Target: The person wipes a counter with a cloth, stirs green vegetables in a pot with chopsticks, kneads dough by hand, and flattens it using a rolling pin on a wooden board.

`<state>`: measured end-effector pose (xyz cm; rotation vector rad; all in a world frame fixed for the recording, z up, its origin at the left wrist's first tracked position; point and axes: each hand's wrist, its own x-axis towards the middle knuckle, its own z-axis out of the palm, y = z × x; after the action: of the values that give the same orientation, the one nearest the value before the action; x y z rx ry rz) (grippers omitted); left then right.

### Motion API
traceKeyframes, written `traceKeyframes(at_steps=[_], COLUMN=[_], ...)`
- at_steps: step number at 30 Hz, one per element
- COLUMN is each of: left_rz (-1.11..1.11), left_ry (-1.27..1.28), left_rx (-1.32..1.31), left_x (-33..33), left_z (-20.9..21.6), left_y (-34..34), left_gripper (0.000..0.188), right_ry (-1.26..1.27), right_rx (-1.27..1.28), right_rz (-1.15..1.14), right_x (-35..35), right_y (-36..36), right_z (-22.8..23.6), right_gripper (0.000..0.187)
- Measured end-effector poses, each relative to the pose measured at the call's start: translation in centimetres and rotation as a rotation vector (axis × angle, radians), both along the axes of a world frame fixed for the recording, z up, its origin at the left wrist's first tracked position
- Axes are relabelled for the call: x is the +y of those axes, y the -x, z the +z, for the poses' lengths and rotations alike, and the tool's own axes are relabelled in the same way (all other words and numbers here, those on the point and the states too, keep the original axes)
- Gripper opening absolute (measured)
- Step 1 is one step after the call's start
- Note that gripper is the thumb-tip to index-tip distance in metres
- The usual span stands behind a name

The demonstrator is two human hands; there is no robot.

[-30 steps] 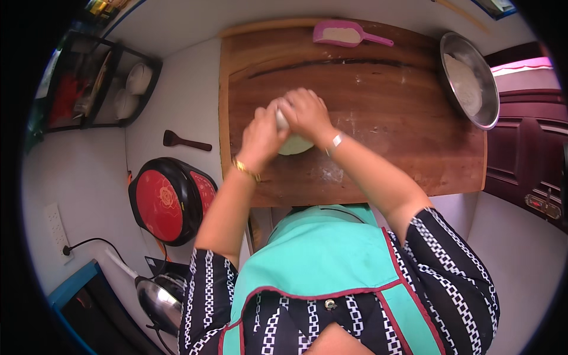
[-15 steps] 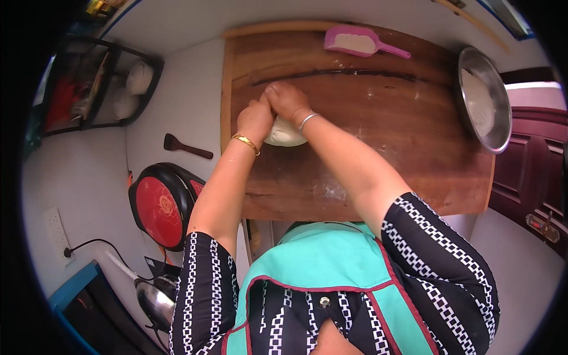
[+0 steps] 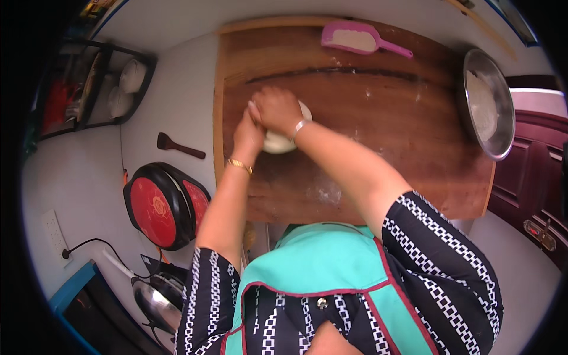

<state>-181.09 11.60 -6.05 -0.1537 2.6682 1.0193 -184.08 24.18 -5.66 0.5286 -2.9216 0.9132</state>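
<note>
Pressing (head view): both hands on the dough, right hand lapped over left hand.
Dough: pale, rounded, on the left part of the wooden desk, mostly under my hands.
Fingers: right ones curl toward the left hand; undersides hidden, can't tell how far open or whether they grip dough.
Arms: both reach well forward; I'd lean body weight through the palms, not wrists.
Evenness: pressing one spot risks tearing, I'd judge; better fold, turn, press again.
Flour: light dusting nearby, more in pink scoop and steel bowl; add only if sticking.
</note>
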Motion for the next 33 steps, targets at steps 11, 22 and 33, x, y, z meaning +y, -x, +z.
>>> traceKeyframes(at_steps=[11,22,33], left_rz=[-0.329,-0.801,-0.594], left_ry=[-0.135,0.044,0.126], left_rx=[0.061,0.05,-0.014], left_x=[5.3,7.7,6.9], left_z=[-0.6,8.5,1.0], left_y=[-18.7,-12.0,-6.9], left_gripper=[0.055,0.048,0.034], right_ry=[0.047,0.091,0.106], right_rx=[0.215,0.075,0.078], right_rz=[-0.191,-0.41,-0.331], right_x=[7.1,10.7,8.2], right_y=[-21.5,-19.4,-13.4], right_z=[0.1,2.8,-1.2], right_gripper=[0.027,0.022,0.021])
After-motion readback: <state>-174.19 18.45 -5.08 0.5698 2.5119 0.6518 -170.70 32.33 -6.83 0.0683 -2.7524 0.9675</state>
